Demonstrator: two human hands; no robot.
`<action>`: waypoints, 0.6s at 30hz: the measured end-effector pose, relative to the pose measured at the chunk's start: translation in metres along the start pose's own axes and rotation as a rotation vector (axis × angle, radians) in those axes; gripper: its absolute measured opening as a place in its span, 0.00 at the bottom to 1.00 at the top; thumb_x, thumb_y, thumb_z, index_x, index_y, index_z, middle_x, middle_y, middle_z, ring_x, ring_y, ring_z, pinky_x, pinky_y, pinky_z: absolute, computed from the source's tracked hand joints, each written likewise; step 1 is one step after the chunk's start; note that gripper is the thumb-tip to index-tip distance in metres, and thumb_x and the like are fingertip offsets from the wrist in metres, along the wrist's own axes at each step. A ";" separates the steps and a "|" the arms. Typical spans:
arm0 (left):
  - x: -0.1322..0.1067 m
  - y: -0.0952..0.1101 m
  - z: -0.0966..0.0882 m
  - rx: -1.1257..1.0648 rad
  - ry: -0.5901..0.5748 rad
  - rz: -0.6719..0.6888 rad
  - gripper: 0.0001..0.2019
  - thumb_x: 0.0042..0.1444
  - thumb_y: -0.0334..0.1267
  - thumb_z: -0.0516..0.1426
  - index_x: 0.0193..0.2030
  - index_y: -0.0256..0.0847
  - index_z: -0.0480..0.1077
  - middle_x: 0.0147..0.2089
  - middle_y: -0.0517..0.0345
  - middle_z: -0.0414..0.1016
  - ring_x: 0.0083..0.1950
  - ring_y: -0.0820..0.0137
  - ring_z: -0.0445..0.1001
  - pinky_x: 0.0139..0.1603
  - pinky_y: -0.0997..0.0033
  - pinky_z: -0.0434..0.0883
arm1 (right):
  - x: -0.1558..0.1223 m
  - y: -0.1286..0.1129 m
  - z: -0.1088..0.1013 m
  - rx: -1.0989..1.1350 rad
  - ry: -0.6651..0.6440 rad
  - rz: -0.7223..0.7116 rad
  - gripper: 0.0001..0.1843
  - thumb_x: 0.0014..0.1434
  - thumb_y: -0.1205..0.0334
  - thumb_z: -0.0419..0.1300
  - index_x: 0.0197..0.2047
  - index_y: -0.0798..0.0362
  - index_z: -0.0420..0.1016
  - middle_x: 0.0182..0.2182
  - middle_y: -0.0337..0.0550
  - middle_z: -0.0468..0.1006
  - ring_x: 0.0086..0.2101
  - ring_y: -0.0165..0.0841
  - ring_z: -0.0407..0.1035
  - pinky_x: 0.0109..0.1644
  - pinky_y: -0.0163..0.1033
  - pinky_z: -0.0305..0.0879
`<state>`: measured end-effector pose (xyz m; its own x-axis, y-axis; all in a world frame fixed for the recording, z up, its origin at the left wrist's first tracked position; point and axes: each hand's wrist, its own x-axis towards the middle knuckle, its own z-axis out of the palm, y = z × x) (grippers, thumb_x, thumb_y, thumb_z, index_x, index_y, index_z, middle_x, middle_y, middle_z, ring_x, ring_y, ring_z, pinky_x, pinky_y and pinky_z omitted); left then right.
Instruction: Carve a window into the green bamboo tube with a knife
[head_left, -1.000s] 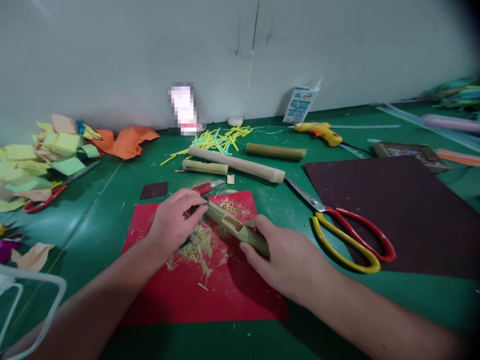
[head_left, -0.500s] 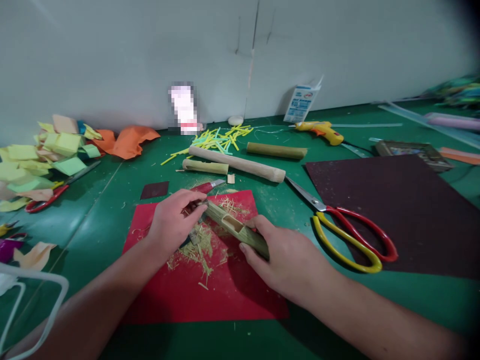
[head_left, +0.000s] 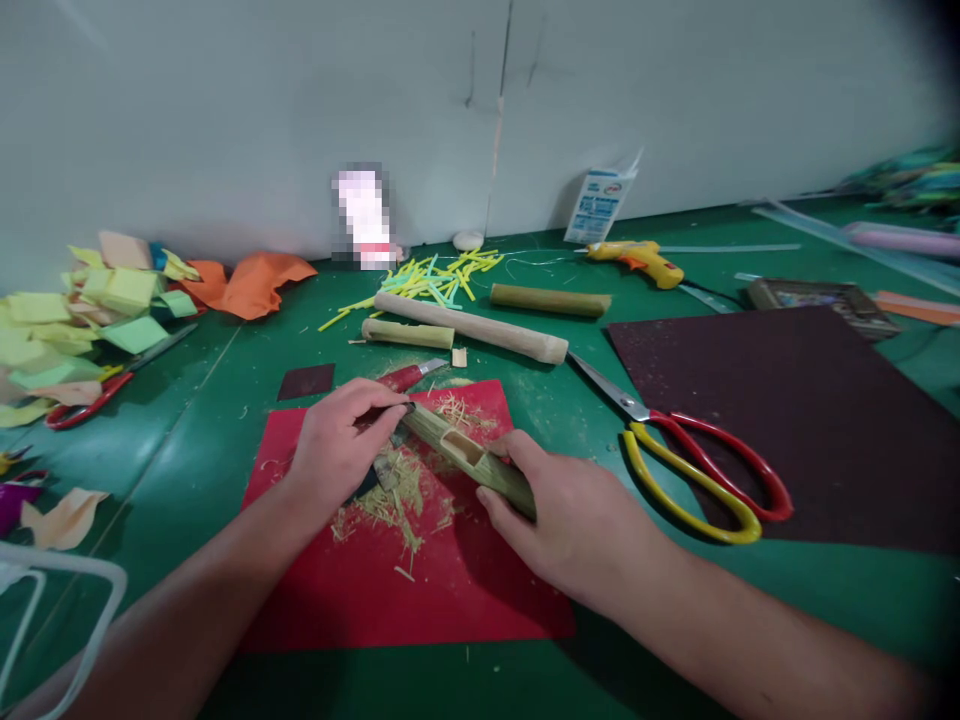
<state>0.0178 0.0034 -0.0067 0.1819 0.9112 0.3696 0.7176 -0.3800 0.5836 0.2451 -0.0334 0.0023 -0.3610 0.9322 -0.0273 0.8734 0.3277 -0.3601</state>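
Observation:
My right hand [head_left: 559, 500] is wrapped round the near end of a green bamboo tube [head_left: 431, 425], which has a rectangular opening cut in its upper side. The tube slants away to the left over a red sheet [head_left: 442, 610]. At its far end my left hand [head_left: 345, 430] is closed in a pinch on a small dark piece, mostly hidden by the fingers. Beneath the hands lie bamboo shavings [head_left: 401, 490] and a dark object, partly covered. A red-handled knife [head_left: 409, 377] rests just beyond my left hand.
Large scissors [head_left: 690, 450] with red and yellow handles lie right, partly on a dark brown sheet [head_left: 810, 430]. Behind are a wooden stick [head_left: 472, 328], bamboo pieces [head_left: 551, 300], cut straws [head_left: 427, 280] and a yellow glue gun [head_left: 637, 262]. Folded papers [head_left: 112, 300] are heaped left.
My left fingers have shifted slightly at the tube's far end, with the thumb drawn back a little. The tube and my right hand stay nearly in place; the view has shifted slightly.

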 end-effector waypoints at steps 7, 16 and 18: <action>0.002 0.001 -0.002 0.197 -0.062 0.076 0.08 0.59 0.38 0.52 0.38 0.40 0.71 0.38 0.57 0.74 0.40 0.70 0.72 0.40 0.72 0.68 | 0.000 -0.003 0.002 -0.049 0.006 -0.036 0.11 0.56 0.55 0.51 0.42 0.49 0.64 0.26 0.38 0.76 0.22 0.36 0.68 0.22 0.36 0.44; -0.002 0.002 -0.004 0.331 -0.124 0.086 0.09 0.60 0.39 0.51 0.42 0.41 0.70 0.41 0.57 0.76 0.41 0.68 0.74 0.40 0.72 0.68 | -0.003 -0.003 0.004 -0.070 0.036 -0.076 0.12 0.56 0.56 0.51 0.43 0.50 0.65 0.27 0.38 0.76 0.22 0.34 0.68 0.22 0.36 0.40; -0.002 0.002 -0.004 0.291 -0.121 0.059 0.08 0.60 0.39 0.52 0.42 0.42 0.70 0.40 0.58 0.76 0.39 0.70 0.74 0.38 0.73 0.68 | -0.003 -0.003 0.004 -0.071 0.037 -0.082 0.12 0.56 0.57 0.51 0.43 0.50 0.65 0.27 0.38 0.76 0.22 0.34 0.68 0.22 0.36 0.40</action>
<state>0.0158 -0.0001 -0.0034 0.2952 0.9078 0.2980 0.8626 -0.3874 0.3255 0.2422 -0.0380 -0.0001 -0.4209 0.9064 0.0347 0.8629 0.4119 -0.2928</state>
